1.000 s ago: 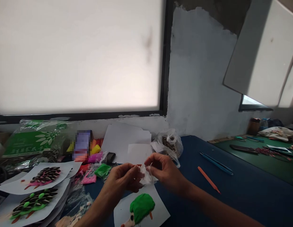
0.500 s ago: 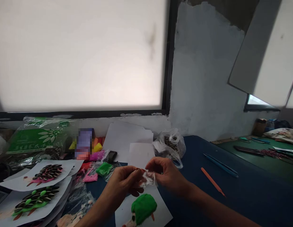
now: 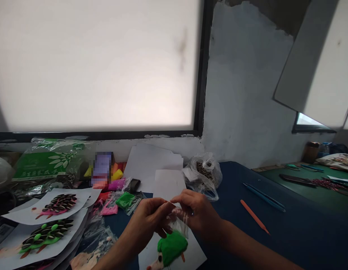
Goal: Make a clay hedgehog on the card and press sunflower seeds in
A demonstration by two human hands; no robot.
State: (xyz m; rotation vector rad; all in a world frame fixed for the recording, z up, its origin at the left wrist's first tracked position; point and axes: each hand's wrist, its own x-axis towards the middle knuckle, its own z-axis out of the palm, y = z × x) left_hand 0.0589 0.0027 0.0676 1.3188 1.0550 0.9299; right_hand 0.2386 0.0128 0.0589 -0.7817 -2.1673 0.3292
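My left hand [image 3: 151,215] and my right hand [image 3: 196,210] meet above a white sheet, fingertips pinched together. A small clear plastic bag [image 3: 179,225] is gripped between them and hangs from the right fingers; whatever the left fingertips pinch is too small to make out. Just below lies the paper [image 3: 196,255] bearing a hedgehog of green clay [image 3: 173,248] with a pale face, a dark eye and a brown leg. An orange clay tool [image 3: 254,216] and blue tweezers [image 3: 264,197] rest to the right of my hands.
At left are stacked sheets [image 3: 83,221] with clay hedgehogs covered in striped seeds. Behind them stand a green seed bag [image 3: 41,165] and bagged clay, including a green packet [image 3: 125,200]. White paper [image 3: 151,165] and a plastic bag of seeds [image 3: 204,172] lie by the wall.
The right fingers have shifted slightly left to meet the left fingertips. The plastic bag, bunched up before, now hangs lower and more spread. The camera view has shifted slightly.
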